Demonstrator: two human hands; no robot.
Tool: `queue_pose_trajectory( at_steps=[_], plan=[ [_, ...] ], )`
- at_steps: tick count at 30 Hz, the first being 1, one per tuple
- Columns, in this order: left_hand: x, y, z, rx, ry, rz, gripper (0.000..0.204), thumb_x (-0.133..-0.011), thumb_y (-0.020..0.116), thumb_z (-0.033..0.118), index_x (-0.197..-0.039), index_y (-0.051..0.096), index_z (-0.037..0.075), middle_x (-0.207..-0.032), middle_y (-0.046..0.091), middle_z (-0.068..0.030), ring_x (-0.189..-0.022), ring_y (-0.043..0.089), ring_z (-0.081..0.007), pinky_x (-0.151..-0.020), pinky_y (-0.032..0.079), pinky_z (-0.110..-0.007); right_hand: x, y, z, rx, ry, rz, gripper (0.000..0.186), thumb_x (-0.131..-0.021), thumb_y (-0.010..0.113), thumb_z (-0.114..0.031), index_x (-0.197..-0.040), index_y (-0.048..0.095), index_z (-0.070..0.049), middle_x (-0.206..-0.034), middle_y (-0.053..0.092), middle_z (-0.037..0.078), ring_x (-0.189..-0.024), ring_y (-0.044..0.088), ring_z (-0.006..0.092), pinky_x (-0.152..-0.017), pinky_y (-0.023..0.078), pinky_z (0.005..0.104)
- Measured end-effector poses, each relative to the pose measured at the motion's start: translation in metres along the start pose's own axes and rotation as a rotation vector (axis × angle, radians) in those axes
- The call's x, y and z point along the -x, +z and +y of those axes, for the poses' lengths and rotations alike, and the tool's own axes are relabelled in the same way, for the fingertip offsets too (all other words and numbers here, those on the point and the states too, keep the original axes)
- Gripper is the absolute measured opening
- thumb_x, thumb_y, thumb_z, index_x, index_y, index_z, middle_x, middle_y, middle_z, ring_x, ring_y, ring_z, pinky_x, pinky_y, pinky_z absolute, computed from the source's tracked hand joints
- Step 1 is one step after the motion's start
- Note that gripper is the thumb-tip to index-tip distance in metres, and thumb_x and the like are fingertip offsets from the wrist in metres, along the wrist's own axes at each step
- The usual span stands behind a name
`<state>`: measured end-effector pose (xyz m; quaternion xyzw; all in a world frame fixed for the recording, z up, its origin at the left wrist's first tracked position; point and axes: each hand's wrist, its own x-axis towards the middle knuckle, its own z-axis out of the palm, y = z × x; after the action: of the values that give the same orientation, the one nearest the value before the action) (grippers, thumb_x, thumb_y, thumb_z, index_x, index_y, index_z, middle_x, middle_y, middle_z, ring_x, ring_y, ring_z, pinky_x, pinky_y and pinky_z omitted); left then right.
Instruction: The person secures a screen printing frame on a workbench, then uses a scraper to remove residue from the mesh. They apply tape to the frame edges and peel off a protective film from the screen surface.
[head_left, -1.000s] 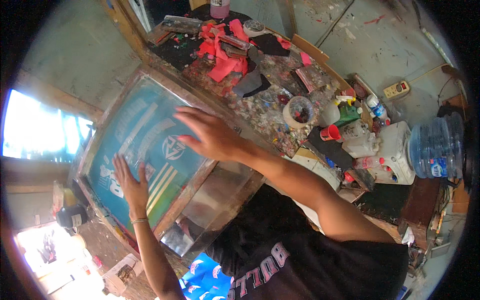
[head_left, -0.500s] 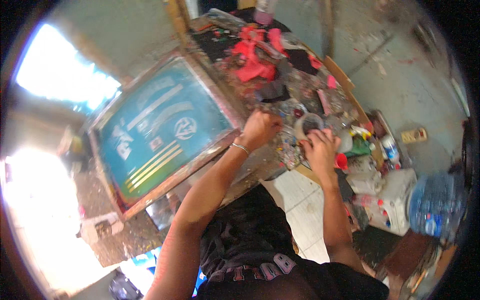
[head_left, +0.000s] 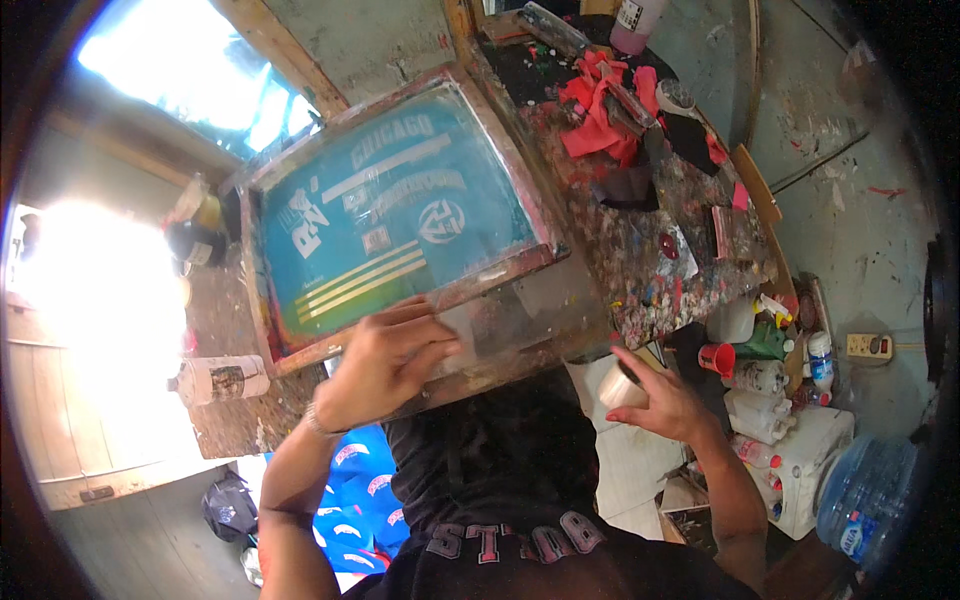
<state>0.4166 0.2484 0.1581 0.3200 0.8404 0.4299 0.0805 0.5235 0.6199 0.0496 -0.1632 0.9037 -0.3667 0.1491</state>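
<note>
A printing screen (head_left: 480, 190) with blue mesh, white designs and yellow stripes lies in a stained wooden frame at centre left, over a dull metal sheet (head_left: 515, 305). My left hand (head_left: 385, 360) is at the frame's near edge, fingers loosely bent and apart, slightly blurred, with nothing visible in them. At the right of the sheet, below the cluttered table, my right hand (head_left: 660, 405) grips a pale roll of tape (head_left: 622, 388) between thumb and fingers.
Red and black fabric scraps (head_left: 600, 130) and a pink bottle (head_left: 630, 30) sit on the stained table (head_left: 700, 295). Plastic containers (head_left: 775, 465) and a large water jug (head_left: 865, 495) stand at right. A white bottle (head_left: 220, 380) lies at left.
My right hand has picked the tape roll up off the table and moved down with it. My left hand has moved left to the screen's frame. The view has shifted.
</note>
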Motion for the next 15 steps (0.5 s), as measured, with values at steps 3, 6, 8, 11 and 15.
queue_pose_trajectory(
  at_steps=[3, 6, 8, 11, 15],
  plan=[
    [0.022, -0.023, 0.023, -0.172, 0.013, 0.086, 0.005, -0.082, 0.072, -0.001, -0.085, 0.068, -0.002, -0.077, 0.06, -0.0144, -0.072, 0.056, -0.0313, -0.067, 0.047, -0.039, -0.032, -0.019, -0.049, -0.407, 0.308, -0.443, 0.08, -0.09, 0.076, -0.038, -0.155, 0.037, -0.011, -0.094, 0.075, 0.016, -0.078, 0.073, 0.0314, -0.081, 0.056, 0.0444],
    [0.05, -0.052, 0.041, -0.39, 0.074, 0.278, 0.007, -0.08, 0.073, 0.003, -0.08, 0.069, -0.002, -0.071, 0.058, -0.0119, -0.069, 0.055, -0.0282, -0.066, 0.045, -0.037, -0.048, -0.038, -0.063, -0.373, 0.093, -0.345, 0.049, -0.094, 0.071, -0.031, -0.137, 0.054, -0.012, -0.084, 0.074, 0.013, -0.07, 0.073, 0.0285, -0.07, 0.057, 0.0396],
    [0.088, -0.056, 0.061, -0.526, 0.065, 0.573, 0.016, -0.083, 0.066, 0.013, -0.076, 0.064, -0.001, -0.066, 0.054, -0.0092, -0.068, 0.053, -0.0268, -0.07, 0.042, -0.04, -0.049, -0.064, -0.102, -0.193, -0.121, -0.245, 0.036, -0.095, 0.069, -0.033, -0.125, 0.061, -0.014, -0.082, 0.074, 0.012, -0.067, 0.072, 0.0253, -0.063, 0.057, 0.0379],
    [0.142, -0.101, 0.082, -0.596, 0.264, 0.62, 0.025, -0.085, 0.07, 0.022, -0.072, 0.055, 0.005, -0.065, 0.051, -0.0037, -0.067, 0.048, -0.0213, -0.068, 0.036, -0.038, -0.032, -0.119, -0.177, 0.356, -0.393, -0.29, 0.026, -0.096, 0.067, -0.032, -0.115, 0.067, -0.016, -0.077, 0.072, 0.01, -0.062, 0.07, 0.0178, -0.057, 0.057, 0.0368],
    [0.165, -0.108, 0.077, -0.554, 0.491, 0.725, 0.024, -0.092, 0.063, 0.029, -0.077, 0.051, 0.014, -0.068, 0.045, 0.0019, -0.07, 0.047, -0.0156, -0.069, 0.036, -0.033, -0.015, -0.113, -0.225, 0.3, -0.546, -0.009, 0.03, -0.084, 0.077, -0.033, -0.108, 0.074, -0.015, -0.058, 0.065, -0.001, -0.051, 0.063, 0.0149, -0.043, 0.043, 0.0356]
  ],
)
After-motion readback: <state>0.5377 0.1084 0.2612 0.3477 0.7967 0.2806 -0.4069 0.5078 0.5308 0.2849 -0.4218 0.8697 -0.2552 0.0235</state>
